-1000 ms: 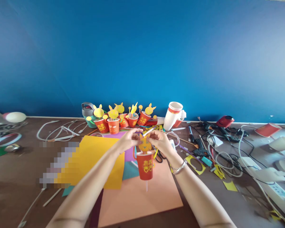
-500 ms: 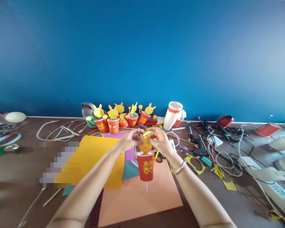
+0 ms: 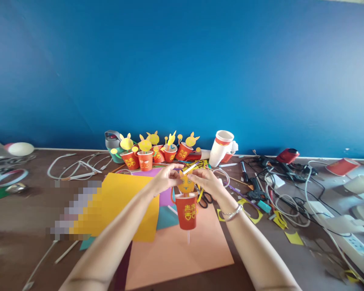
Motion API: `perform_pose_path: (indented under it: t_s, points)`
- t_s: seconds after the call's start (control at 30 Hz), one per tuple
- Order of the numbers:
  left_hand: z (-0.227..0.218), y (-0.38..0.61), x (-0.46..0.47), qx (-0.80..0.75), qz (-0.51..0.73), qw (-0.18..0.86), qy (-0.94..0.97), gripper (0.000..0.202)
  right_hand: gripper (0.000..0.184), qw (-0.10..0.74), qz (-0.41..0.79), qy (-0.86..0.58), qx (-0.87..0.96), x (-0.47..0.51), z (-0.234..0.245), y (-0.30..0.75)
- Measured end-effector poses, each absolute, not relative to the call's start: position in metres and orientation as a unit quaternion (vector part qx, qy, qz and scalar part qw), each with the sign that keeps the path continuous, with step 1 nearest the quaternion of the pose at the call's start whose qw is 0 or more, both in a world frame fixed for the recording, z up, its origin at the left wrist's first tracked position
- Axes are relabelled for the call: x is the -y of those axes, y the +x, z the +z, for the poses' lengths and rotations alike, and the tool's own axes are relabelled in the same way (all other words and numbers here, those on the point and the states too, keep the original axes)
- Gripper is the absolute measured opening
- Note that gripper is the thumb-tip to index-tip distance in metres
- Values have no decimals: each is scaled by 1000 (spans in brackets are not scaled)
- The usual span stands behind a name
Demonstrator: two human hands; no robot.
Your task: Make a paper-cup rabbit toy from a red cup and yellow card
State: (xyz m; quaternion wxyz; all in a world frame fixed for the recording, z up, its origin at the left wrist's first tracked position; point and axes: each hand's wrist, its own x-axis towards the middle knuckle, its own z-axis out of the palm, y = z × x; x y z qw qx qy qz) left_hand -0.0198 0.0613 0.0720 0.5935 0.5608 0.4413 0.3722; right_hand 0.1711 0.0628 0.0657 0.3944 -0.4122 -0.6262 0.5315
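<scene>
A red paper cup (image 3: pixel 186 211) with a gold double-happiness print hangs in the air between my hands. A white straw (image 3: pixel 188 238) runs down through its base and pokes out below. Above the rim sits a yellow paper rabbit face (image 3: pixel 186 184) with a drawn face. My left hand (image 3: pixel 165 180) pinches at the rabbit's left side, and my right hand (image 3: pixel 205 182) grips its right side. A short white stick (image 3: pixel 191 167) slants across between my fingertips. The hands hide the rabbit's ears.
Sheets of yellow (image 3: pixel 124 202), peach (image 3: pixel 182 254) and purple card lie under my hands. Finished rabbit cups (image 3: pixel 145 160) and stacked white cups (image 3: pixel 218 149) stand by the blue wall. Scissors (image 3: pixel 205 199), a glue gun (image 3: pixel 255 188), tangled cables and a power strip (image 3: pixel 354 246) lie right.
My hands have drawn slightly lower and closer around the rabbit face, and the white stick now slants more steeply. The cup has barely moved.
</scene>
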Motion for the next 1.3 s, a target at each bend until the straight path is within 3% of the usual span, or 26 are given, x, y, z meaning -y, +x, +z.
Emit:
perform_pose_path:
  t_s: [0.23, 0.4, 0.67, 0.97, 1.3]
  points:
    - [73, -17, -58, -435, 377, 591, 565, 62, 30, 412, 525, -432, 606, -64, 55, 166]
    - [72, -14, -59, -437, 385, 587, 562, 41, 33, 421, 512, -434, 610, -63, 59, 166]
    - [68, -14, -60, -461, 376, 575, 562, 29, 35, 352, 553, -410, 634, -63, 70, 179]
    - [69, -12, -60, -445, 385, 591, 551, 31, 32, 353, 520, -426, 651, -64, 68, 179]
    - [61, -16, -63, -431, 338, 597, 586, 36, 38, 431, 435, -464, 640, -61, 68, 171]
